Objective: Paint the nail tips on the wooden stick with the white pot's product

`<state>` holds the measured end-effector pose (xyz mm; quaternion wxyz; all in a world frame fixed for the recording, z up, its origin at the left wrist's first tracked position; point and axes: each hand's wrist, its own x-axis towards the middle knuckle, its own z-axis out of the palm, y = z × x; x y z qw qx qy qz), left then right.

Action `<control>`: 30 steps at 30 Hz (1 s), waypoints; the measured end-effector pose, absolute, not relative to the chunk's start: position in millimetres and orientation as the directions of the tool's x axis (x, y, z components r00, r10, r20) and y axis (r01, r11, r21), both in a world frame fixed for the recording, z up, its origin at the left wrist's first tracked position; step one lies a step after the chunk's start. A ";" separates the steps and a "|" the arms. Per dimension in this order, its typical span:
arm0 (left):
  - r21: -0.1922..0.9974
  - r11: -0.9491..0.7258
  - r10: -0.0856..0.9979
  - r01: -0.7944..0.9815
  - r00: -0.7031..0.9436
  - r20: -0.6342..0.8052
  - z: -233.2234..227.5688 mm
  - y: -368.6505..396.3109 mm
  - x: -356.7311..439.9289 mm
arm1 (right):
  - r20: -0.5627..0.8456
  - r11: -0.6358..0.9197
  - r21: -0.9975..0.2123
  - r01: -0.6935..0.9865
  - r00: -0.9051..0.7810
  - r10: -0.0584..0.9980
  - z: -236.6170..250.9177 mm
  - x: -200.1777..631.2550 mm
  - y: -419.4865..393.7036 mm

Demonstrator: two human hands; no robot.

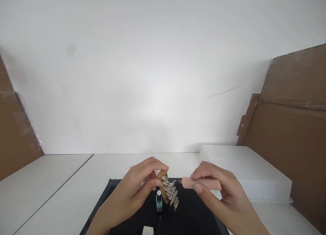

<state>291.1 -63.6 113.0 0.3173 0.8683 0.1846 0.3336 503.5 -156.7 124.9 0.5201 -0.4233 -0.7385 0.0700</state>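
Note:
My left hand (142,185) pinches the end of a brown nail-tip stand (162,175), thumb and fingers closed on it. Metal posts run along the stand, and several clear false nails (174,195) fan out from them toward the right. In my right hand (222,187) is a brush with a thick pink handle (187,183), held level between thumb and fingers. Its thin dark tip points left and reaches close to the upper false nails; whether it touches one I cannot tell. A small bottle of teal nail polish (159,205) with a white cap stands just below the stand.
Under my hands lies a black mat (189,216) on the white table (58,191). A white block (148,230) sits at the bottom edge. To the right is a white box (244,170). Brown cardboard (290,133) borders the sides, and a white wall (152,72) rises behind.

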 end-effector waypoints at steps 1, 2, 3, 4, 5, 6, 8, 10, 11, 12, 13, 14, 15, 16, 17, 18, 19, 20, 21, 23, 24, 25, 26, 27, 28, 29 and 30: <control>0.671 -0.733 0.531 0.110 0.709 0.464 112.7 -64.0 290.8 | 0.708 0.626 -0.542 0.561 -0.097 0.700 125.2 503.4 -156.6; 0.672 -0.732 0.533 0.112 0.709 0.463 112.5 -64.3 290.4 | 0.709 0.623 -0.540 0.566 -0.094 0.699 125.4 503.4 -156.7; 0.673 -0.732 0.532 0.110 0.709 0.463 112.3 -64.5 289.9 | 0.713 0.624 -0.538 0.567 -0.090 0.696 125.5 503.5 -157.1; 0.677 -0.729 0.532 0.106 0.710 0.461 112.3 -64.7 289.4 | 0.717 0.627 -0.538 0.564 -0.086 0.692 125.5 503.6 -157.5; 0.681 -0.725 0.535 0.106 0.710 0.459 112.4 -64.6 289.0 | 0.722 0.633 -0.538 0.557 -0.083 0.687 125.3 503.9 -158.0; 0.684 -0.722 0.535 0.106 0.711 0.455 112.6 -64.4 288.7 | 0.729 0.641 -0.536 0.550 -0.081 0.679 125.1 504.2 -158.5; 0.682 -0.724 0.536 0.108 0.710 0.457 113.1 -63.6 288.6 | 0.746 0.656 -0.526 0.541 -0.077 0.662 124.4 504.5 -159.6; 0.677 -0.728 0.535 0.108 0.707 0.463 113.7 -62.9 289.2 | 0.751 0.661 -0.523 0.539 -0.076 0.656 123.6 504.5 -160.5; 0.676 -0.730 0.534 0.106 0.706 0.466 114.0 -62.7 289.7 | 0.749 0.660 -0.524 0.538 -0.078 0.658 123.3 504.3 -160.8; 0.677 -0.729 0.533 0.103 0.706 0.466 114.1 -62.7 290.2 | 0.744 0.657 -0.529 0.537 -0.080 0.664 123.0 504.0 -160.9; 0.678 -0.728 0.533 0.103 0.707 0.465 114.1 -62.8 290.7 | 0.737 0.656 -0.536 0.532 -0.084 0.670 122.8 503.6 -160.7; 0.680 -0.725 0.535 0.107 0.709 0.459 114.1 -63.0 291.1 | 0.732 0.655 -0.542 0.526 -0.087 0.676 122.7 503.1 -160.4; 0.680 -0.724 0.536 0.111 0.711 0.455 113.9 -63.3 291.4 | 0.729 0.656 -0.547 0.520 -0.089 0.678 122.7 502.8 -159.9; 0.680 -0.724 0.537 0.114 0.712 0.452 113.7 -63.5 291.6 | 0.728 0.657 -0.551 0.514 -0.089 0.680 122.8 502.4 -159.3; 0.679 -0.725 0.535 0.114 0.714 0.452 113.4 -63.6 291.6 | 0.725 0.657 -0.556 0.509 -0.090 0.683 122.9 502.2 -158.7; 0.675 -0.729 0.531 0.113 0.716 0.453 113.2 -63.7 291.4 | 0.722 0.657 -0.560 0.505 -0.091 0.685 123.1 502.0 -158.2; 0.680 -0.725 0.538 0.112 0.708 0.457 113.1 -63.8 291.1 | 0.721 0.658 -0.561 0.502 -0.093 0.687 123.4 501.9 -157.9; 0.677 -0.729 0.529 0.102 0.712 0.462 113.0 -63.9 290.7 | 0.719 0.655 -0.563 0.503 -0.092 0.689 123.8 501.9 -157.8; 0.680 -0.726 0.535 0.104 0.706 0.464 113.1 -64.0 290.1 | 0.719 0.653 -0.563 0.506 -0.090 0.689 124.2 502.0 -158.0; 0.680 -0.726 0.530 0.098 0.709 0.465 113.3 -64.3 289.0 | 0.724 0.651 -0.560 0.511 -0.080 0.685 125.1 502.4 -158.8; 0.680 -0.726 0.532 0.100 0.709 0.464 113.4 -64.4 288.6 | 0.728 0.652 -0.558 0.514 -0.074 0.681 125.5 502.6 -159.2; 0.679 -0.727 0.533 0.103 0.708 0.463 113.5 -64.5 288.3 | 0.732 0.653 -0.555 0.515 -0.070 0.678 125.8 502.7 -159.5; 0.677 -0.728 0.534 0.106 0.708 0.463 113.6 -64.5 288.1 | 0.735 0.655 -0.552 0.516 -0.068 0.674 126.0 502.8 -159.7; 0.676 -0.729 0.534 0.108 0.708 0.463 113.6 -64.4 288.2 | 0.739 0.657 -0.549 0.517 -0.067 0.670 126.0 502.7 -159.7; 0.676 -0.729 0.532 0.108 0.710 0.461 113.7 -64.2 288.5 | 0.742 0.657 -0.546 0.519 -0.066 0.668 125.9 502.6 -159.5; 0.676 -0.729 0.531 0.107 0.712 0.459 113.7 -64.0 288.8 | 0.741 0.656 -0.546 0.522 -0.065 0.668 125.7 502.4 -159.3; 0.677 -0.729 0.529 0.105 0.714 0.459 113.7 -63.8 289.3 | 0.735 0.651 -0.551 0.522 -0.066 0.675 125.5 502.2 -159.0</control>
